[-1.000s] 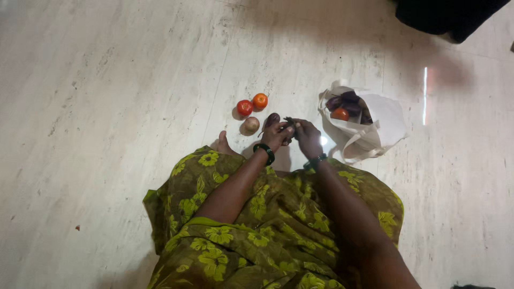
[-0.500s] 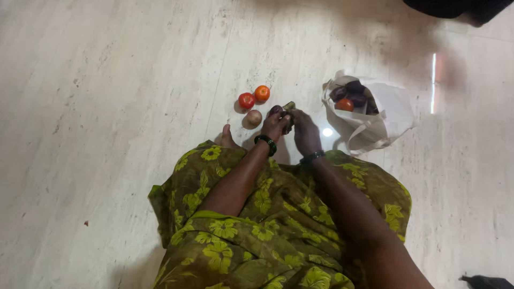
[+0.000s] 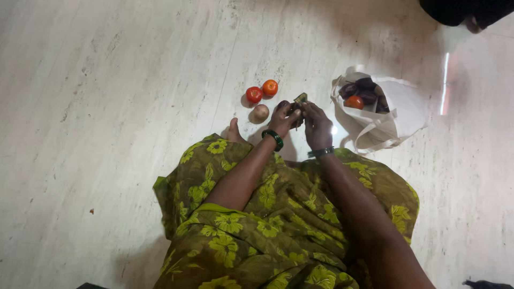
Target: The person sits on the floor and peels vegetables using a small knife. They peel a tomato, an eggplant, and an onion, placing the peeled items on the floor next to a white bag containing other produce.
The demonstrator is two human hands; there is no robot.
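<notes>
My left hand (image 3: 282,119) and my right hand (image 3: 317,124) meet over the pale floor, both closed on a small purple eggplant (image 3: 296,105) whose green stalk end shows between the fingertips. Most of the eggplant is hidden by the fingers. Just left of my left hand lie a brownish onion (image 3: 261,112) and two red tomatoes (image 3: 254,94), (image 3: 270,87). Each wrist wears a dark green bangle.
An open white cloth bag (image 3: 399,109) lies right of my hands, holding several dark eggplants (image 3: 365,88) and a tomato (image 3: 354,101). My toes (image 3: 233,130) stick out from the green flowered skirt (image 3: 257,214). A dark object (image 3: 466,10) sits at the top right corner.
The view has shifted, so the hands, vegetables and bag sit higher and further right. My hands stay together on the eggplant, which has turned so its green stalk end points up.
</notes>
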